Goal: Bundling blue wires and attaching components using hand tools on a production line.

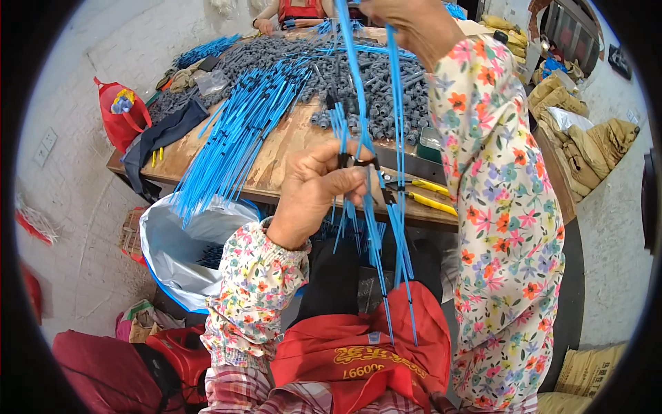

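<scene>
My left hand [321, 186] is closed in a pinch in front of the table's near edge. It grips thin blue plastic strands [372, 234] with short black pieces along them. My right hand [417, 27] is raised at the top of the view, fingers bent around the upper part of the blue strands, which hang down past my left hand to my red apron [345, 331]. Its fingertips are partly cut off by the upper edge. Just right of my left hand, pliers with yellow handles [431, 195] lie at the table edge.
On the wooden table [276, 159] lie a large bundle of blue strands [241, 131] and a heap of grey plastic fittings [386, 90]. A white-lined bag [179, 241] stands open below left. Another person's hand [264, 26] shows across the table. Sacks [579, 138] line the right.
</scene>
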`<action>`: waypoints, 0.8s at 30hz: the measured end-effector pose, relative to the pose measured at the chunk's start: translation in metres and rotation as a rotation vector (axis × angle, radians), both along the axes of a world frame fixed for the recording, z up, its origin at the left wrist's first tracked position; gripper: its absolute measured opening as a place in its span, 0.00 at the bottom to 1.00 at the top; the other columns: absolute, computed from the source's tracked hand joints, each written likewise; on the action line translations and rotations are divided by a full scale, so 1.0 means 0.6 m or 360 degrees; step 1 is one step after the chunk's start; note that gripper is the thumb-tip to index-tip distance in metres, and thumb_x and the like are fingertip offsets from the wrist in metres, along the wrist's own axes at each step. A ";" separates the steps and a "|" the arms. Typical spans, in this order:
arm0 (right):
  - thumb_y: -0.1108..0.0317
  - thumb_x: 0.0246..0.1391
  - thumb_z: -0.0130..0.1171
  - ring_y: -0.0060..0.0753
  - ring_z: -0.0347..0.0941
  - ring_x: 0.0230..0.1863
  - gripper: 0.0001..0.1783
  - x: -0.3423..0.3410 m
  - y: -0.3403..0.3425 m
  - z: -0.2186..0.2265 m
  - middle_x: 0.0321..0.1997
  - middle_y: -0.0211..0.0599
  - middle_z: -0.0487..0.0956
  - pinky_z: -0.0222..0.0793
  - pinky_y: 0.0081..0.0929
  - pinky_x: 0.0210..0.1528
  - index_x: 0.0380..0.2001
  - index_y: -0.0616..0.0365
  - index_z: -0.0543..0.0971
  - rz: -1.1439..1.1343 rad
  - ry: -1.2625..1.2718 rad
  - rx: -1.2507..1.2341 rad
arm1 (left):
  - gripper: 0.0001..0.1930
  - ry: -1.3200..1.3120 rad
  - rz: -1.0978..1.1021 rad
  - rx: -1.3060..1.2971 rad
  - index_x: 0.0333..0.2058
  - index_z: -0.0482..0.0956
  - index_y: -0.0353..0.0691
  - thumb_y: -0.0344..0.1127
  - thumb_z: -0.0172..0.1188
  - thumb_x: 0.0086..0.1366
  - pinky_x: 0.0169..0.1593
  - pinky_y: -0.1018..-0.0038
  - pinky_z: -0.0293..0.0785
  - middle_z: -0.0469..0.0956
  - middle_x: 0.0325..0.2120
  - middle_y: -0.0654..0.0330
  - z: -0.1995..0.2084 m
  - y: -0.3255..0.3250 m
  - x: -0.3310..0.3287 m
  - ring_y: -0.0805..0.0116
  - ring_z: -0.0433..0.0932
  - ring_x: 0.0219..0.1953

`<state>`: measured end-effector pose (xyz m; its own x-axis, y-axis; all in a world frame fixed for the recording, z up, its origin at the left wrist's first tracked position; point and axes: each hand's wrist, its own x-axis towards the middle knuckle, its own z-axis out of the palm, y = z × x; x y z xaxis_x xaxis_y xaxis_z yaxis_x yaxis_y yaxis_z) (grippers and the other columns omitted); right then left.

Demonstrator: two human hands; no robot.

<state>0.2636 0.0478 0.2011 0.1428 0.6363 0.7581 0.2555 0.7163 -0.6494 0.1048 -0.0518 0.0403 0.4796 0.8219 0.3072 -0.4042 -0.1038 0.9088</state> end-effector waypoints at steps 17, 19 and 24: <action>0.64 0.47 0.55 0.35 0.71 0.18 0.13 0.125 -0.059 -0.091 0.15 0.45 0.74 0.67 0.33 0.24 0.20 0.66 0.75 -0.0762 -0.1155 0.0140 | 0.08 -0.0583 0.0041 -0.0430 0.42 0.71 0.39 0.29 0.52 0.63 0.33 0.75 0.76 0.79 0.28 0.57 -0.021 0.040 -0.079 0.66 0.79 0.29; 0.67 0.42 0.56 0.41 0.72 0.19 0.10 0.076 -0.109 -0.145 0.18 0.47 0.75 0.67 0.34 0.27 0.21 0.66 0.74 -0.0472 -0.1072 -0.0254 | 0.09 -0.0559 0.0347 -0.0505 0.44 0.70 0.39 0.28 0.52 0.64 0.36 0.72 0.76 0.78 0.34 0.55 -0.008 0.027 -0.067 0.66 0.79 0.34; 0.71 0.42 0.59 0.35 0.71 0.20 0.08 0.006 -0.184 -0.231 0.22 0.47 0.76 0.66 0.28 0.27 0.25 0.65 0.73 -0.0210 -0.0871 -0.0126 | 0.09 -0.0411 0.0511 -0.0385 0.43 0.70 0.39 0.28 0.52 0.65 0.45 0.67 0.77 0.77 0.40 0.50 0.015 0.017 -0.054 0.62 0.78 0.42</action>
